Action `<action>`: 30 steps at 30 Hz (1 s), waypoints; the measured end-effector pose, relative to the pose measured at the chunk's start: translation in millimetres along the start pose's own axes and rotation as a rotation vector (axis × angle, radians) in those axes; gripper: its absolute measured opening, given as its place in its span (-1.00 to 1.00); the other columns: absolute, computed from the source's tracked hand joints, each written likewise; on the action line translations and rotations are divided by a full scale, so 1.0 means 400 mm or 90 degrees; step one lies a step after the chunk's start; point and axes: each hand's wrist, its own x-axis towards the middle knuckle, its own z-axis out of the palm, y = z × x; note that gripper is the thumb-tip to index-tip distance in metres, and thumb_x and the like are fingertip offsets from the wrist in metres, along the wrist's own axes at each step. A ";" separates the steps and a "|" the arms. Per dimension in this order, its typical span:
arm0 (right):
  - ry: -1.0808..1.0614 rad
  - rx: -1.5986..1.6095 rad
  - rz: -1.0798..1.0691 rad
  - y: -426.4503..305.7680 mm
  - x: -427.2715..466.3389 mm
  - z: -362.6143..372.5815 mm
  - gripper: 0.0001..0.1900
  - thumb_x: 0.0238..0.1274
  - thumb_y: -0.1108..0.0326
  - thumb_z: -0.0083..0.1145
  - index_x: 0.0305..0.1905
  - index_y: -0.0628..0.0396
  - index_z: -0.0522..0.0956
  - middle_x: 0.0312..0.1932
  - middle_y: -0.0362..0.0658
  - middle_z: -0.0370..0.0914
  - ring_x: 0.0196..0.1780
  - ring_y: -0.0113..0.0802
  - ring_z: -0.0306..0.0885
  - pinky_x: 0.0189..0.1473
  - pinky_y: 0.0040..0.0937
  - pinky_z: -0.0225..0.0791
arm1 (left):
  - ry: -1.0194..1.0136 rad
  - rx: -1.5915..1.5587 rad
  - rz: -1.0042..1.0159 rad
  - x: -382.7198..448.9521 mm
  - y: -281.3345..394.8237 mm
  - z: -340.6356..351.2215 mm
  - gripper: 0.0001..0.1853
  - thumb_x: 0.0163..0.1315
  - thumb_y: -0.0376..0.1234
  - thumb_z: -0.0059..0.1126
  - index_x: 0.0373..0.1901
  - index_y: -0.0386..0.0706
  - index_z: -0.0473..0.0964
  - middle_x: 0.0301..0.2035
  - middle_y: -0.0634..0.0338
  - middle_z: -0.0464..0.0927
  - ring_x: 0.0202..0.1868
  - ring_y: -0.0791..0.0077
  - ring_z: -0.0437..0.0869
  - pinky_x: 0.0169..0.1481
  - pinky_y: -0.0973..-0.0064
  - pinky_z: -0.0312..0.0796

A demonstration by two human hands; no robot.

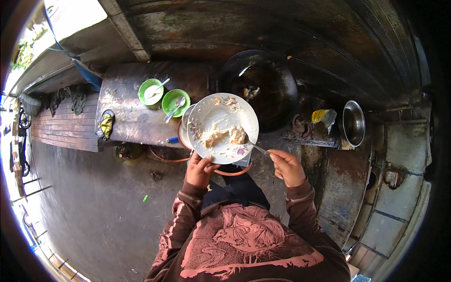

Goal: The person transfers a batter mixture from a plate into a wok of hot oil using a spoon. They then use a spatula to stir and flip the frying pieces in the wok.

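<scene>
My left hand (201, 170) grips the near rim of a white plate with a floral print (222, 121), held up in front of me. Clumps of pale, orange-flecked batter (212, 136) lie on it, and smears coat its surface. In my right hand (288, 167) is the handle of a metal spoon (260, 148); its bowl end is at a lump of batter (237, 135) on the plate's right side. Beyond the plate sits a large dark wok (273, 95), with dark liquid and a few pale pieces (252, 92) in it. The plate partly hides a whitish container (184, 135).
Two green bowls (150, 91) with spoons stand on the worn table (123, 102), near a yellow-and-grey cloth (105, 124). Right of the wok are a yellow-and-silver packet (325, 118) and a steel basin (354, 123). An orange hose (234, 172) runs below the plate, and a gas cylinder (129, 154) stands under the table.
</scene>
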 end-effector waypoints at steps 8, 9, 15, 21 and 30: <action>-0.011 0.013 -0.011 -0.055 0.081 -0.219 -0.72 0.30 0.35 -0.05 0.01 0.26 0.44 -0.68 -0.37 0.18 -0.70 -0.70 0.05 -0.68 -0.64 0.01 | 0.050 -0.014 0.059 0.051 -0.151 0.156 -0.63 0.19 -0.52 -0.10 0.07 -0.22 0.23 -0.21 0.10 0.48 -0.26 0.37 0.61 -0.29 0.49 0.60; -0.008 0.012 -0.018 -0.061 0.091 -0.247 -0.72 0.31 0.34 -0.07 0.02 0.26 0.44 -0.67 -0.36 0.20 -0.70 -0.69 0.05 -0.68 -0.63 0.01 | 0.050 -0.027 0.085 0.055 -0.168 0.168 -0.62 0.19 -0.52 -0.10 0.07 -0.22 0.23 -0.21 0.09 0.48 -0.26 0.37 0.61 -0.29 0.49 0.61; 0.044 -0.036 -0.079 -0.060 0.215 -0.407 -0.72 0.31 0.34 -0.08 0.03 0.25 0.42 -0.67 -0.32 0.24 -0.70 -0.66 0.09 -0.70 -0.61 0.01 | 0.102 -0.033 0.164 0.046 -0.197 0.162 -0.58 0.17 -0.53 -0.10 0.10 -0.22 0.22 -0.07 0.03 0.46 -0.12 0.25 0.61 -0.22 0.44 0.60; 0.191 -0.525 -0.234 0.002 0.468 -0.450 -0.73 0.28 0.28 -0.07 -0.03 0.15 0.50 -0.62 -0.09 0.42 -0.62 -0.25 0.34 -0.57 -0.25 0.22 | 0.145 -0.065 0.240 -0.006 -0.190 0.114 -0.55 0.16 -0.55 -0.12 0.13 -0.24 0.20 -0.06 0.02 0.46 -0.10 0.21 0.60 -0.18 0.37 0.60; 0.175 -1.026 -0.172 -0.004 0.599 -0.315 -0.78 0.19 0.31 -0.05 -0.15 0.17 0.51 -0.32 0.01 0.57 -0.26 -0.03 0.55 -0.28 -0.16 0.47 | 0.225 -0.071 0.313 -0.066 -0.180 0.083 -0.55 0.16 -0.56 -0.14 0.13 -0.24 0.20 -0.04 0.02 0.45 -0.11 0.24 0.60 -0.21 0.41 0.59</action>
